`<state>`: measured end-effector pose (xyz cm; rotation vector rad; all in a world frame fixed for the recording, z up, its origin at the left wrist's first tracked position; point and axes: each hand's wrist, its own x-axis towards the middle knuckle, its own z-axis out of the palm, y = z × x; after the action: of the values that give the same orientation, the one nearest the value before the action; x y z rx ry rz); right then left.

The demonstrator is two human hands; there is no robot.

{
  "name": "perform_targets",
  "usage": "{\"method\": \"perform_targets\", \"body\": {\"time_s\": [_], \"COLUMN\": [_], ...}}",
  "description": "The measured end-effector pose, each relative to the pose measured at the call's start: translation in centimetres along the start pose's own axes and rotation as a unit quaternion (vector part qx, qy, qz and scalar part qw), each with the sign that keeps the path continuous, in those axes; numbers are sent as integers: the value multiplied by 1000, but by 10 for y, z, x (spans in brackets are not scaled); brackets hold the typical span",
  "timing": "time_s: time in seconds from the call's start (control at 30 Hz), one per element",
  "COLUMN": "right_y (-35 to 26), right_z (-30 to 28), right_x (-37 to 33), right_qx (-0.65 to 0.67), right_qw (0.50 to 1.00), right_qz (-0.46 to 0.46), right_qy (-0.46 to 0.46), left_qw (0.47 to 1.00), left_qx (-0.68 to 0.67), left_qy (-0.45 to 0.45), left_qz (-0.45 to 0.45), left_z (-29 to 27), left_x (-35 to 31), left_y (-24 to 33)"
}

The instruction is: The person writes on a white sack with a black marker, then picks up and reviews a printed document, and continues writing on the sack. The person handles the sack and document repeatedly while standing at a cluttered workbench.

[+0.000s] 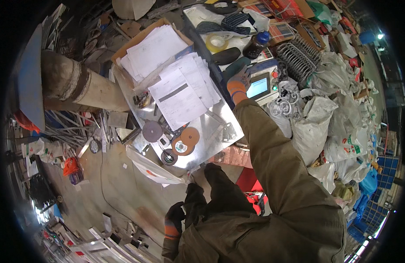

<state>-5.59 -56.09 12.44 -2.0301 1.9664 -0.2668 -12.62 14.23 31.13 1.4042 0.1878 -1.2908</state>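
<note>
Okay, dark green item [235, 66]: just past the metal desk's [211, 144] right edge, by the control box's [258, 87] far-left corner.
Its long axis: slants near-left to far-right; can't tell which end's front.
Right hand [239, 81]: half-curled against it, grip hidden.
Handling tip: go light, I'd say, wrist clear of the buttons [275, 88].
Left hand [175, 214]: hangs low, too dark to tell.

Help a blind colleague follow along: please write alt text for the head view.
A person's gloved right hand reaches beside a lit screen, while the gloved left hand hangs low. A metal table nearby holds loose papers and round discs; bulging sacks crowd the right.
</note>
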Motion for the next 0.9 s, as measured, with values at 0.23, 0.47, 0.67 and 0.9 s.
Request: {"method": "perform_targets", "body": {"time_s": [0.23, 0.47, 0.67, 0.9], "right_y": [-16, 42, 87, 86], "right_z": [3, 1, -128, -243], "right_x": [1, -42, -251, -396], "right_qx": [30, 496, 413, 475], "right_qw": [997, 862, 878, 684], "right_qz": [75, -10, -128, -257], "right_qy": [19, 101, -205, -491], "left_qw": [980, 972, 944, 945], "left_qx": [192, 217, 286, 213], "left_qy": [59, 80, 2, -30], "left_qz": [10, 34, 164, 246], "left_z": [31, 48, 80, 88], "left_x": [5, 30, 43, 44], "left_y": [3, 33, 79, 92]}}
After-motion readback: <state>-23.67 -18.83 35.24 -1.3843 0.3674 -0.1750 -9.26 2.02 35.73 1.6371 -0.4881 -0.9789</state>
